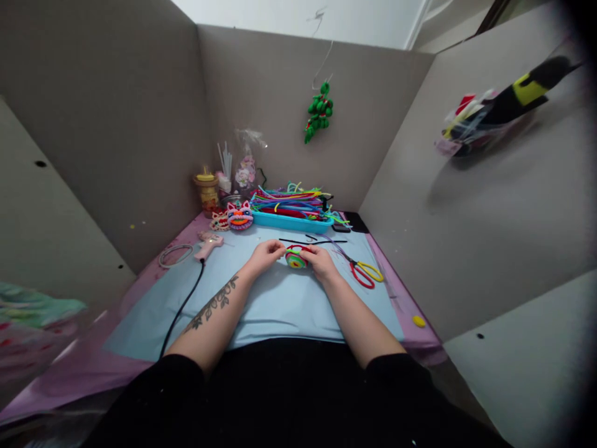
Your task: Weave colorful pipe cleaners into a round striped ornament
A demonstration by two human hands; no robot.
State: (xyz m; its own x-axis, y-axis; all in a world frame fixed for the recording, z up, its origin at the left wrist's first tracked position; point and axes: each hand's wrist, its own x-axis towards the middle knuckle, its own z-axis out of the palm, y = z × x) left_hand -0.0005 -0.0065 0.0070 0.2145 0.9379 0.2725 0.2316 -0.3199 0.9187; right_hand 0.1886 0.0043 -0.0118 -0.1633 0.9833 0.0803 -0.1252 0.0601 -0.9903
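Seen from the head, the right hand (321, 261) gripped the right edge of the coil (296, 262), apparently to steady it, while the left hand (269, 252) pinched a green strand (292, 251). The coil was between them, over the tabletop (298, 311); scissors (355, 264) lay right, presumably for easy reach.

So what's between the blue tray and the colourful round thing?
In the head view, a long black strip and a shorter black piece lie between the blue tray and the colourful round thing.
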